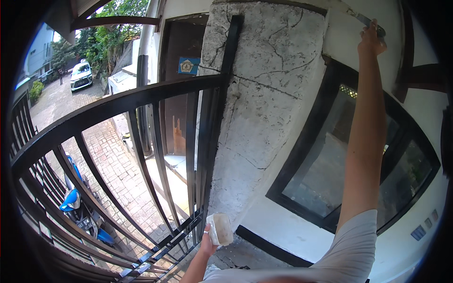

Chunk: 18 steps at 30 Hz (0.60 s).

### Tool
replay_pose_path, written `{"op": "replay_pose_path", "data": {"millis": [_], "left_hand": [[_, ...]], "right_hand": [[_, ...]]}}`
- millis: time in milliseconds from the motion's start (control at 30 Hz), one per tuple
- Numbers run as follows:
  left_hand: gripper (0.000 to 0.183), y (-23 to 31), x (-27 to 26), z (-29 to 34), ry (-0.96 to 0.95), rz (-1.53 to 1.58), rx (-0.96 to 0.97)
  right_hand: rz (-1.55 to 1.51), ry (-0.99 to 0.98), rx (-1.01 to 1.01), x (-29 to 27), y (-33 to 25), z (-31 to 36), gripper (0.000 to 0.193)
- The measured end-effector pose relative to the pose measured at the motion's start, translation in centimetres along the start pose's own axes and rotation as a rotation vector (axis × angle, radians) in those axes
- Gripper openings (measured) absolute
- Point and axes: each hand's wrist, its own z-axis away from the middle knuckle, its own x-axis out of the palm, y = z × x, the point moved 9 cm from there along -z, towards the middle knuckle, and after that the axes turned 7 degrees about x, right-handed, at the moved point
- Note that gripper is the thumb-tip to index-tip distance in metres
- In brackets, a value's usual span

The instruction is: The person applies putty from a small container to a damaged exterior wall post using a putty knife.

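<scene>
Open whitish tub (222,229) low, flat-bladed tool (363,19) high

Black railing (125,99) blocking beside left grip (207,243), open room before cracked wall (269,104)

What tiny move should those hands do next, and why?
Perhaps slide the flat tool gently along the wall: the right hand holds it up there, above the window, while the left hand holds the white tub low.
</scene>
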Motion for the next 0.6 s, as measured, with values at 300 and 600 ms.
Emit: {"op": "replay_pose_path", "data": {"millis": [300, 600], "left_hand": [[0.077, 1.6, -0.3, 2.1, 0.009, 0.085, 0.112], [0.08, 1.7, -0.1, 3.7, 0.111, 0.124, 0.129]], "right_hand": [[1.185, 0.092, -0.332, -9.6, -9.1, 20.5, 0.036], [0.257, 0.058, 1.155, -22.7, -9.3, 62.8, 0.058]]}}
